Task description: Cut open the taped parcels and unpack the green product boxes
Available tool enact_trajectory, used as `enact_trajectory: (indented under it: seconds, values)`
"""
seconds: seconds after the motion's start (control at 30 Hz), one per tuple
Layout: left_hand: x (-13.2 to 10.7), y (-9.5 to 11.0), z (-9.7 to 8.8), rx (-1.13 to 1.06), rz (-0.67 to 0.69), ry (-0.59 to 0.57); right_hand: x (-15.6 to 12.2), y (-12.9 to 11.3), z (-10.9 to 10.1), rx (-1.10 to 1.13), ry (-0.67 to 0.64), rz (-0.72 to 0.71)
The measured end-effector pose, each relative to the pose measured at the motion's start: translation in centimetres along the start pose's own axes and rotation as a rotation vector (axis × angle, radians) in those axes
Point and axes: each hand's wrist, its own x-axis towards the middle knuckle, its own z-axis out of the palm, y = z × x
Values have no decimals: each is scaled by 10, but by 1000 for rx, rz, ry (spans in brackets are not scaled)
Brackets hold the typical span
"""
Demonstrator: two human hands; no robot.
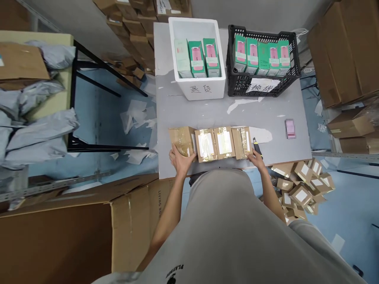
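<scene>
Several small taped cardboard boxes stand in a row along the near edge of the grey table [201, 112]. My left hand [181, 159] spans the near side of the leftmost box [180, 137], thumb and fingers gripping its two sides. Two boxes with white labels, one left of centre [206, 145] and one right of centre [224, 142], sit between my hands. My right hand [257, 159] has its fingertips closed against the right side of the rightmost box [241, 142]. A black and yellow utility knife [257, 147] lies right beside those fingers; whether they touch it is unclear.
Green and pink product boxes stand in a white foam bin [204, 88] and a black plastic crate [233, 90]. A small pink item [290, 129] lies at the right. Parcels pile on the floor [302, 195] at right; a big open carton [133, 221] stands at left.
</scene>
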Motion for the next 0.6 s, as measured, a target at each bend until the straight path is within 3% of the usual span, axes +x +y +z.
enact_trajectory:
  seconds: [0.13,0.3,0.47,0.6]
  values:
    - [-14,-10,7,-96,30,-48,-1,-1,-5,-20,-4,56]
    - [8,-34,-13,-443,-103,-108,-2,-4,-14,90,-68,177]
    - [18,-48,-24,-652,-205,-408,-3,-9,1,258,-142,216]
    - [18,-49,-30,-655,-211,-427,-3,-9,15,244,-112,214]
